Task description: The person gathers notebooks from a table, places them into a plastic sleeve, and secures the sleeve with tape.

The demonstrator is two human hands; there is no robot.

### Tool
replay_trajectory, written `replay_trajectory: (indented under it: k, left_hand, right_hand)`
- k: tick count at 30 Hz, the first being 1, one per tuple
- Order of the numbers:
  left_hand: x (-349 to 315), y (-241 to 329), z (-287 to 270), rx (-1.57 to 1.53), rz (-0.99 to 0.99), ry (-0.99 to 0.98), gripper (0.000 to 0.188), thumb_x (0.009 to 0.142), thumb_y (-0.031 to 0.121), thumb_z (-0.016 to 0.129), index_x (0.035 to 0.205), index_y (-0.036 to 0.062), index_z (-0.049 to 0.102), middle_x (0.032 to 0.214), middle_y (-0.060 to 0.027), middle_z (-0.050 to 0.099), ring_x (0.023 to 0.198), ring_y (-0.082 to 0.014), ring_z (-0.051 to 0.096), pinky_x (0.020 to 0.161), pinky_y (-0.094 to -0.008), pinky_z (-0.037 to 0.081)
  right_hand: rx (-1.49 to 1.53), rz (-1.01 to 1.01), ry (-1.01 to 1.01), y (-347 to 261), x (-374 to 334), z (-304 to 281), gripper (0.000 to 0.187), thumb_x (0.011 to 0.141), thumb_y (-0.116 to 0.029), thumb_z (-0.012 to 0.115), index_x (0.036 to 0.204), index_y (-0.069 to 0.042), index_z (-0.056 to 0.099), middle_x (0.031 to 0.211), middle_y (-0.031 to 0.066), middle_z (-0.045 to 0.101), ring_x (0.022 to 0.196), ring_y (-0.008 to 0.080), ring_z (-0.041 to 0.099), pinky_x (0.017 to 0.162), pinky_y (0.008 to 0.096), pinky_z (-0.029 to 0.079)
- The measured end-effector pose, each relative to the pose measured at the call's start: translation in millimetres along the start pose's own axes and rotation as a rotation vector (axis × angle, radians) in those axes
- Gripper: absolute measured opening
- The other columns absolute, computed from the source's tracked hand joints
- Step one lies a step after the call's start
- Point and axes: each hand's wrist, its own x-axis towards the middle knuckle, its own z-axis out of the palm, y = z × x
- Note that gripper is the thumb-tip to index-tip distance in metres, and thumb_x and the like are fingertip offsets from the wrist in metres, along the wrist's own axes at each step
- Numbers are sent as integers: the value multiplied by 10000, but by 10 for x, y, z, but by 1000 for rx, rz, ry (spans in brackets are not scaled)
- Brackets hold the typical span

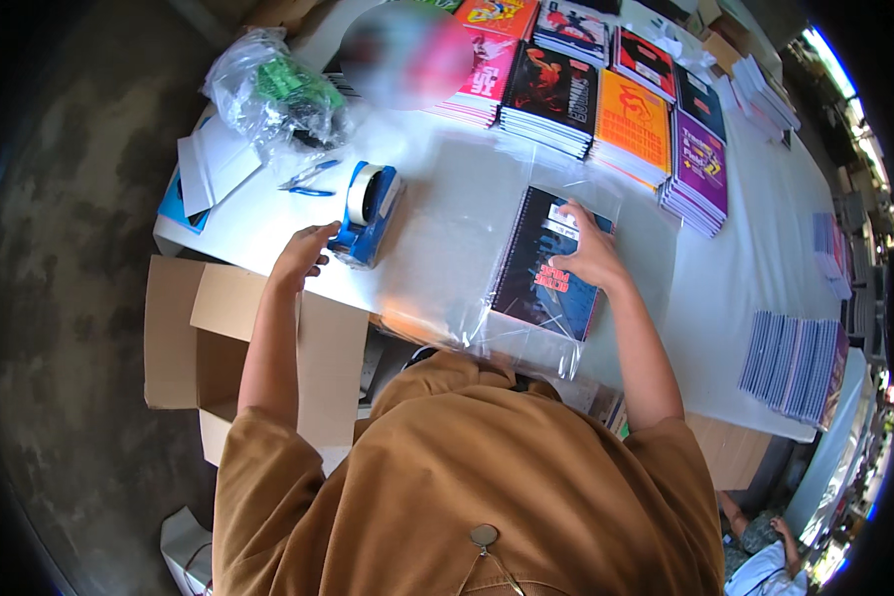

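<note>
A dark spiral-bound notebook (532,283) with red lettering lies on a clear plastic sheet or bag (437,228), whose edge hangs over the table's near side. My right hand (594,253) rests on the notebook's cover with thumb and forefinger spread apart. A white label (560,221) shows beside those fingers. To the left, my left hand (306,256) has loosely bent fingers, parted from each other, at the near corner of a blue tape dispenser (377,223). The dispenser carries a roll of tape (368,193). Whether the left fingertips touch it, I cannot tell.
Stacks of notebooks in black (549,89), orange (631,117) and purple (698,164) line the far side. More notebooks (790,363) stand at the right edge. A crumpled plastic bag (268,89) and blue-handled scissors (313,187) lie far left. Below is an open cardboard box (318,363).
</note>
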Motion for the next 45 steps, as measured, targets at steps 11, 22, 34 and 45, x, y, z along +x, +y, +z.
replay_trajectory:
  k: [11, 22, 34, 45]
  left_hand:
    - [-18, -171, -15, -425, 108, -213, 304, 817, 380, 604, 916, 102, 677, 943, 5, 592, 789, -141, 493, 655, -260, 408]
    - [43, -187, -150, 114, 360, 792, 186, 842, 174, 609, 829, 1, 675, 635, -50, 622, 532, -111, 553, 474, -237, 436]
    - [-66, 1700, 2582, 1396, 500, -274, 650, 585, 731, 636, 818, 128, 700, 852, -35, 678, 850, -199, 653, 757, -326, 486]
    - [171, 576, 2486, 740, 585, -48, 809, 777, 714, 432, 1318, 113, 457, 1348, -191, 417, 1239, -351, 396, 1022, -380, 305]
  right_hand:
    - [-80, -11, 22, -110, -31, 2, 864, 579, -295, 771, 1313, -122, 349, 1425, 63, 303, 1341, 216, 250, 1029, 443, 248]
    - [-113, -81, 66, 4, -37, -17, 895, 564, -332, 815, 1324, -157, 376, 1422, 71, 318, 1304, 247, 322, 1000, 467, 287]
    - [-181, -107, 144, 114, 1, 33, 944, 524, -448, 807, 1316, -137, 399, 1421, 47, 340, 1317, 240, 300, 996, 464, 303]
    - [271, 510, 283, 758, -124, 345, 990, 774, -739, 334, 1430, -28, 120, 1478, 242, -39, 1356, 367, -154, 1063, 527, -49]
